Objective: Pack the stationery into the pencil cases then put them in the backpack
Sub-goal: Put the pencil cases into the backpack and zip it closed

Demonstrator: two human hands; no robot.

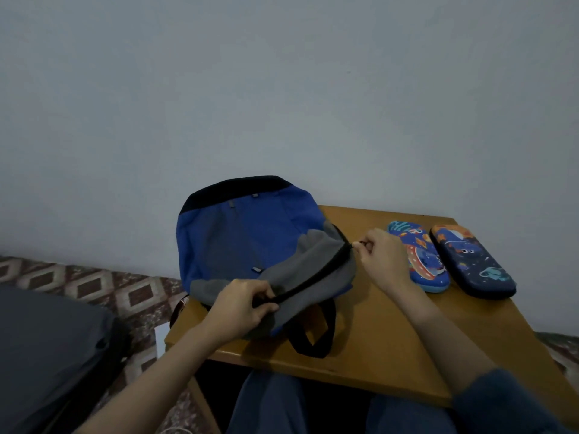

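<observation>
On the blue-grey fabric backpack (250, 239), left grip (242, 303) clutches the black zip (313, 277); right grip (380, 256) pinches its pull (357, 244) at 3 o'clock.

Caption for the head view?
Left hand grips the blue-and-grey fabric backpack, right hand pinches its zipper pull; two closed space-print pencil cases lie beside it.

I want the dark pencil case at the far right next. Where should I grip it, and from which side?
I'd grip the dark pencil case across its narrow width near the middle, coming from above and the right: it lies flat, long and rounded, and the blue pencil case lies close on its left.
</observation>
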